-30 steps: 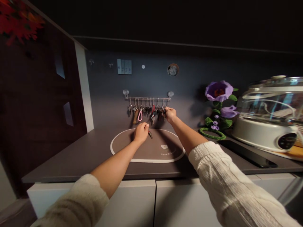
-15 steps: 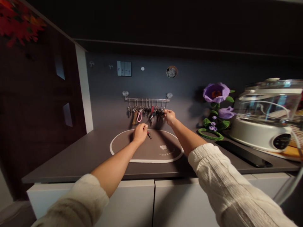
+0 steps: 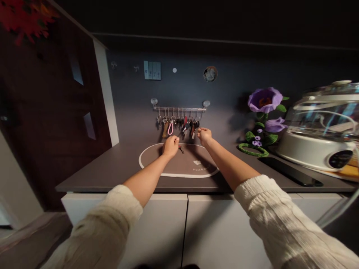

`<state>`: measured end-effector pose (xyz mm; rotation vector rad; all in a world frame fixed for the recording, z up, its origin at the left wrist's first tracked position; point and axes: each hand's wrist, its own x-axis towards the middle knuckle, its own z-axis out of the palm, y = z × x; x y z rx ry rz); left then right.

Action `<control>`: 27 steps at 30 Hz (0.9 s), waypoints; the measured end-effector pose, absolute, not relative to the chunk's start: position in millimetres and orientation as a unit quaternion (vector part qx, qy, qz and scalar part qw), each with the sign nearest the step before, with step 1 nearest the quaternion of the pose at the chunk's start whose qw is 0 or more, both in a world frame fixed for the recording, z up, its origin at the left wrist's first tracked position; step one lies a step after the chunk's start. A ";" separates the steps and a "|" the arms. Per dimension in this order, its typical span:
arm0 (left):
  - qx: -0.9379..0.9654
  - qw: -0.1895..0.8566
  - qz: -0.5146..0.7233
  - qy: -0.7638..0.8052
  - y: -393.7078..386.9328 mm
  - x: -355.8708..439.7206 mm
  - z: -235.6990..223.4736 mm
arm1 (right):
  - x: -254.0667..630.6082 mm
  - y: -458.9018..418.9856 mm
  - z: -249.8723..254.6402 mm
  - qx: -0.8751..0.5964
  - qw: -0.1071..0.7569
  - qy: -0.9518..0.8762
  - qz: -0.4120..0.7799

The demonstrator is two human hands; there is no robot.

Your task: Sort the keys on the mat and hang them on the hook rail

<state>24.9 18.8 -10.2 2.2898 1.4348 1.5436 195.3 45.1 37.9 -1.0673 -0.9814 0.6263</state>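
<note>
My left hand (image 3: pixel 171 147) is closed above the oval mat, and a small bunch of keys with a red part (image 3: pixel 181 149) pokes out at its right side. A clear hook rail (image 3: pixel 179 109) on the wall carries several hanging keys. Among them are a pink loop strap (image 3: pixel 170 128), a brown tag (image 3: pixel 165 129) and a red piece (image 3: pixel 185 120). Just below the rail's right end is my right hand (image 3: pixel 205 136), its fingers curled together close to the rightmost keys (image 3: pixel 193 129). What its fingertips hold, if anything, is too small to make out.
A grey-brown mat (image 3: pixel 179 168) with a pale rim lies on the dark counter (image 3: pixel 98 168). To the right stand a purple flower ornament (image 3: pixel 265 101), a black phone-like slab (image 3: pixel 290 172) and a cream appliance with a clear cover (image 3: pixel 311 149). A dark cabinet overhangs above.
The view has tilted slightly down and shifted left. My right hand has come down a little from the rail's rightmost keys, which show more now. My left hand still holds its keys.
</note>
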 end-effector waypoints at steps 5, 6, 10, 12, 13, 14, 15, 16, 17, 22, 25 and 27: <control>0.732 0.024 0.474 0.489 19.2 20.2 -8.3 | 171.2 25.9 20.8 -0.478 0.668 -0.428 0.377; 0.732 0.026 0.470 0.493 19.6 19.4 -8.5 | 167.4 23.5 15.8 -0.480 0.654 -0.445 0.379; 0.731 0.038 0.452 0.510 21.4 17.6 -10.9 | 162.4 21.3 -3.6 -0.516 0.591 -0.543 0.299; 0.736 0.043 0.438 0.514 21.8 17.3 -12.2 | 164.7 22.7 -9.6 -0.527 0.553 -0.602 0.231; 0.740 0.044 0.430 0.515 21.8 17.3 -12.6 | 166.2 23.4 -11.4 -0.527 0.535 -0.628 0.205; 0.743 0.046 0.423 0.516 21.5 17.2 -12.9 | 167.6 24.1 -12.5 -0.523 0.518 -0.650 0.187; 0.745 0.048 0.416 0.519 21.2 17.1 -12.9 | 168.5 24.8 -13.1 -0.518 0.503 -0.668 0.177; 0.747 0.050 0.410 0.522 20.8 17.1 -12.9 | 169.0 25.4 -13.3 -0.514 0.489 -0.683 0.173; 0.747 0.053 0.404 0.525 20.4 17.0 -12.7 | 169.0 26.1 -13.3 -0.510 0.476 -0.696 0.170; 0.757 0.059 0.379 0.529 20.9 17.3 -13.1 | 165.7 29.2 -12.4 -0.486 0.420 -0.755 0.137; 0.765 0.060 0.367 0.527 22.2 17.7 -14.2 | 165.4 29.6 -12.0 -0.468 0.407 -0.772 0.138; 0.768 0.061 0.362 0.526 22.5 17.8 -14.7 | 166.1 29.1 -11.8 -0.473 0.411 -0.768 0.136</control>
